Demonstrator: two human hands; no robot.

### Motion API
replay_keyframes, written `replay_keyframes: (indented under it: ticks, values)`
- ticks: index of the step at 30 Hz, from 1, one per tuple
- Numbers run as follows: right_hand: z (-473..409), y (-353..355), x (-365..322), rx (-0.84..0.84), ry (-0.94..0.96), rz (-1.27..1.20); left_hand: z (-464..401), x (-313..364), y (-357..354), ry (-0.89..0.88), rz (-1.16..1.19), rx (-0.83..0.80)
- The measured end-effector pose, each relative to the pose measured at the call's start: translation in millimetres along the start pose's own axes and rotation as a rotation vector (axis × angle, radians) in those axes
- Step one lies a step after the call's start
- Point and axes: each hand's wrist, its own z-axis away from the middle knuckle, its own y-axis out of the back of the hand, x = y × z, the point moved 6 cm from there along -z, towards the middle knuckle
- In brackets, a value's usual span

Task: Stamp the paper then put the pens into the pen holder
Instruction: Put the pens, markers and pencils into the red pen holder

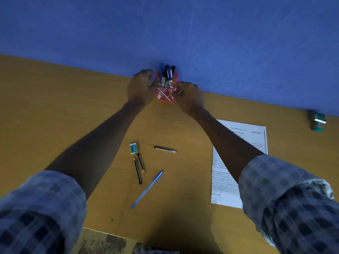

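Both hands flank the pen holder (165,93), left hand (140,87) cupped, right hand (189,97) grip unclear; pens-away step seemingly underway; blue pen (146,189) nearer the person likely next

A small white-and-blue eraser (133,148) is lying on the wooden desk (55,110), left of centre; a blue wall (183,30) is rising at the far edge.

Rolled blue-checked shirt sleeves (42,202)
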Motion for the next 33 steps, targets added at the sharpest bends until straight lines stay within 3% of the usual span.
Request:
replay_keyframes:
  ticks: [4,11,18,33]
  values:
    - [24,-19,11,-0.090,0.019,0.002,24,-10,-1,0.032,-0.058,-0.036]
    - [76,-43,30,-0.239,-0.025,-0.014,82,-37,-10,0.139,-0.092,-0.253]
    - [119,-62,40,-0.417,0.019,0.052,136,-53,1,0.200,-0.224,-0.303]
    - [142,-66,42,-0.445,0.069,0.087,195,-67,13,0.450,-0.387,-0.353]
